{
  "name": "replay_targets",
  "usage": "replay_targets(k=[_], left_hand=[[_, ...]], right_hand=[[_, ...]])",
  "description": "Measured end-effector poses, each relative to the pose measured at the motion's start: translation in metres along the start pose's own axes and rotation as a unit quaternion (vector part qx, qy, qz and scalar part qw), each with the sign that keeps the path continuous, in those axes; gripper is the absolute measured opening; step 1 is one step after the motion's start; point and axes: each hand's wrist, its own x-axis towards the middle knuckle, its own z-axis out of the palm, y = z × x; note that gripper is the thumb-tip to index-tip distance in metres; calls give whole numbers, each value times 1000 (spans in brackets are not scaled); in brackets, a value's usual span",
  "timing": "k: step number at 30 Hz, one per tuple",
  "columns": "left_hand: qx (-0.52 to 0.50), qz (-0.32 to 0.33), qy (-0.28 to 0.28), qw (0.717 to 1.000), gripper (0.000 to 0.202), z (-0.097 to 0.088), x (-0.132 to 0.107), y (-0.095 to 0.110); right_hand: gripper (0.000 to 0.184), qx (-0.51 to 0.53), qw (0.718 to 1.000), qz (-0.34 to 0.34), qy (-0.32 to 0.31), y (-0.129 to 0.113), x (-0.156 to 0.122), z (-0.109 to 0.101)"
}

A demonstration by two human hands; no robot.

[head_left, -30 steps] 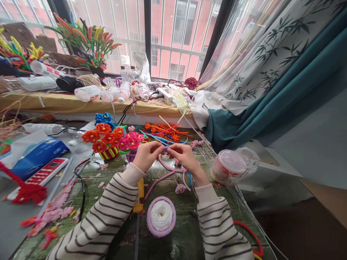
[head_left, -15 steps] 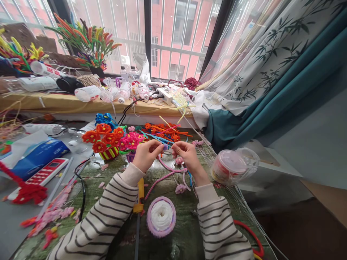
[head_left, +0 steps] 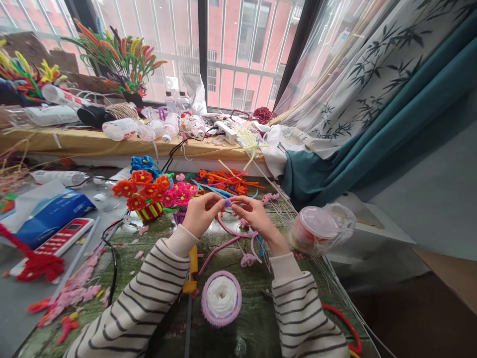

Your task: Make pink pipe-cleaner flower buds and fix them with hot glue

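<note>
My left hand [head_left: 203, 213] and my right hand [head_left: 253, 214] meet above the green table [head_left: 257, 318], both pinched on a small purple pipe-cleaner piece [head_left: 227, 202] between the fingertips. A pink pipe cleaner [head_left: 231, 231] trails from under my hands down onto the table. Small pink pipe-cleaner flowers [head_left: 247, 259] lie just below my right wrist. A purple-rimmed cup with white filling [head_left: 221, 297] stands between my striped sleeves.
Baskets of orange, pink and blue pipe-cleaner flowers [head_left: 149, 191] stand left of my hands, loose orange stems [head_left: 227, 181] behind. A yellow glue gun [head_left: 192, 271], a black cable [head_left: 112, 258], a plastic-wrapped tub [head_left: 320, 228], thin wires [head_left: 331, 278] and a tissue pack [head_left: 52, 214] lie around.
My right hand drew slightly away from the left half a second ago and has now closed back in on the purple piece. The left hand has hardly moved.
</note>
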Motion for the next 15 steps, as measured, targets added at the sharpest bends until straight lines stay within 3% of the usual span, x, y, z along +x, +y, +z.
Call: replay_targets(k=[3, 6, 11, 15], left_hand=[[2, 1, -2, 1000, 26, 0, 0, 2], [7, 1, 0, 1000, 24, -1, -1, 3], [11, 0, 5, 1000, 25, -2, 0, 2], [16, 1, 9, 1000, 26, -1, -1, 2]], right_hand=[[40, 33, 999, 6, -44, -4, -2, 8], [32, 44, 998, 3, -42, -3, -3, 13], [34, 134, 988, 7, 80, 3, 1, 7], [38, 192, 971, -7, 143, 6, 5, -4]])
